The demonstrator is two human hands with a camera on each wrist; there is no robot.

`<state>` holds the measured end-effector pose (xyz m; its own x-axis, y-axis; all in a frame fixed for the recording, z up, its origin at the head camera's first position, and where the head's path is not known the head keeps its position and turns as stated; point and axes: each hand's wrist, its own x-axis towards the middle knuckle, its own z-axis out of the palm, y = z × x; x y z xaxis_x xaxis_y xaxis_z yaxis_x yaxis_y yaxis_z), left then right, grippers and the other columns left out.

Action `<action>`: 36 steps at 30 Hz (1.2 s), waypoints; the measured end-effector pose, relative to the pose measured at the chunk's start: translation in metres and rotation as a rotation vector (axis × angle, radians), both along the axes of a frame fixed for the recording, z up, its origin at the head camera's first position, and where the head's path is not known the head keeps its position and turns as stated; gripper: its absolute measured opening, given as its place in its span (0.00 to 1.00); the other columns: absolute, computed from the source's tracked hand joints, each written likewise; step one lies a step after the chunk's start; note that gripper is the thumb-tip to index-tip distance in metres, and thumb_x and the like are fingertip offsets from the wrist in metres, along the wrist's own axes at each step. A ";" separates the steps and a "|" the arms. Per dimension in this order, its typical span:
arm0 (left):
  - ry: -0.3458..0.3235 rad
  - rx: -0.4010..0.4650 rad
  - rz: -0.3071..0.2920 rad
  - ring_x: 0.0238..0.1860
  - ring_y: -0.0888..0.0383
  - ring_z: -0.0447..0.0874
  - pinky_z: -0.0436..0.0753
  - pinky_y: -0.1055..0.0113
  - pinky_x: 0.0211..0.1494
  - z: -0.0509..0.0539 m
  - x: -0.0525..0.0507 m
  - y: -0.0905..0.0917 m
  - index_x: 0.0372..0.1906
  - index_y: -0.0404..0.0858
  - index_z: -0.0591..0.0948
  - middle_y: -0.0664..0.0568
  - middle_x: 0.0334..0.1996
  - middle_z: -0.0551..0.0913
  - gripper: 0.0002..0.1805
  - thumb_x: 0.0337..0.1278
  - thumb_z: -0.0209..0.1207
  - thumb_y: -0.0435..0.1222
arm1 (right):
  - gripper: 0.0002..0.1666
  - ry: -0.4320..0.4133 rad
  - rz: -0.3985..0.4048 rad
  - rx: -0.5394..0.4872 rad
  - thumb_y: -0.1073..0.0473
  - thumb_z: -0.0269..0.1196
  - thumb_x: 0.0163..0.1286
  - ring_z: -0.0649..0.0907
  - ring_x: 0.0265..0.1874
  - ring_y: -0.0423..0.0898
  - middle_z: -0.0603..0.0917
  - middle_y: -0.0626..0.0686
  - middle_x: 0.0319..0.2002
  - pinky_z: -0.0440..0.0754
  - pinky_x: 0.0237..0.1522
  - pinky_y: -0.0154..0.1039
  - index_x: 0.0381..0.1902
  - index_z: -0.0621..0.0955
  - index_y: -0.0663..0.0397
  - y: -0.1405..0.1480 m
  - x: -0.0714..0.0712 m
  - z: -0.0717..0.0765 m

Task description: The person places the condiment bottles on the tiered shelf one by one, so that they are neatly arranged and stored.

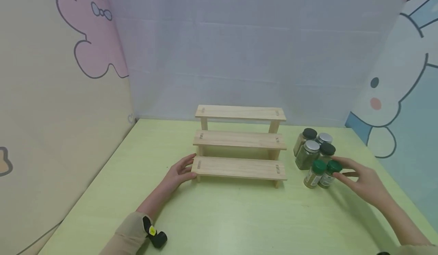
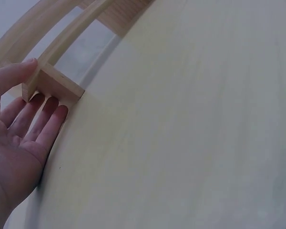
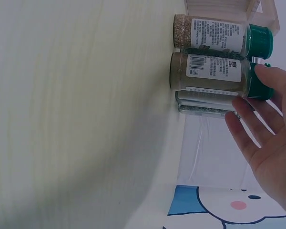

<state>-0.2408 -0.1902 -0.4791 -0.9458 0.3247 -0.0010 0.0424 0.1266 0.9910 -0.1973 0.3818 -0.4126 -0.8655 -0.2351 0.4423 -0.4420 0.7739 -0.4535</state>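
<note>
**Pale yellow-green desk [image 1: 236, 217] bearing a light-wood, three-step rack [image 1: 239, 167]**

The rack stands near the desk's far edge, around the middle of its width, its steps rising toward the back. A person's bare left hand [image 1: 179, 173] holds the left end of the lowest step between thumb and fingers. The bare right hand [image 1: 369, 184], near the desk's right edge, is narrowed into a pinch. Toward the far right corner cluster four squarish clear-glass jars: two silver-lidded ones [image 1: 307, 159] and two black-lidded ones [image 1: 300, 144]. On their near side, upright, are two smaller, round, green-capped clear containers: a jar of light-brown grains [image 1: 312, 178] and, nearer the right edge, a jar of grey-brown powder [image 3: 209, 85], its cap pinched by the right hand.
</note>
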 end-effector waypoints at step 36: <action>-0.067 0.053 -0.007 0.70 0.42 0.70 0.76 0.65 0.62 0.000 0.000 0.001 0.77 0.48 0.58 0.43 0.76 0.60 0.39 0.64 0.61 0.35 | 0.30 -0.034 -0.172 0.131 0.52 0.69 0.64 0.80 0.26 0.23 0.81 0.60 0.57 0.82 0.28 0.49 0.61 0.78 0.57 0.002 -0.021 0.107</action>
<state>-0.2407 -0.1894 -0.4788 -0.9420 0.3324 -0.0464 -0.0233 0.0733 0.9970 -0.2182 0.3837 -0.3056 -0.9117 -0.1366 0.3876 -0.2847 0.8900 -0.3561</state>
